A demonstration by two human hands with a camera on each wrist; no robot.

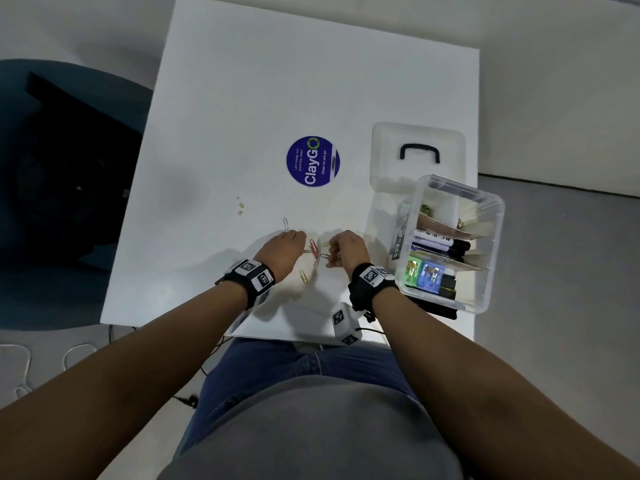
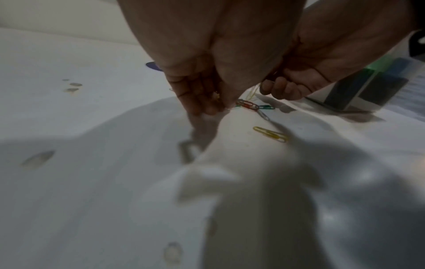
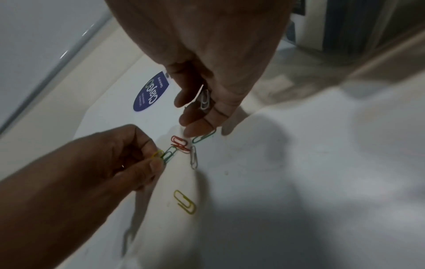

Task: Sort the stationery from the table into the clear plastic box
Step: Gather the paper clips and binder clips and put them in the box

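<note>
Several coloured paper clips lie on the white table (image 1: 214,133) between my hands: red ones (image 1: 313,247) (image 3: 180,143), a silver one (image 3: 194,160) and a yellow one (image 1: 303,276) (image 3: 185,202) (image 2: 271,134) nearer me. My left hand (image 1: 301,242) (image 3: 156,158) pinches a yellow clip (image 3: 157,153) beside a green clip (image 3: 169,154). My right hand (image 1: 330,258) (image 3: 197,123) holds a white clip (image 3: 204,99) in its curled fingers, and its fingertips touch another green clip (image 3: 203,137). The clear plastic box (image 1: 491,258) stands to the right and holds markers and packets.
The box's clear lid (image 1: 415,133) with a black handle lies behind the box. A lone silver clip (image 1: 285,223) lies beyond my left hand. A round blue sticker (image 1: 312,161) marks the table's middle. A dark chair (image 1: 69,161) stands to the left.
</note>
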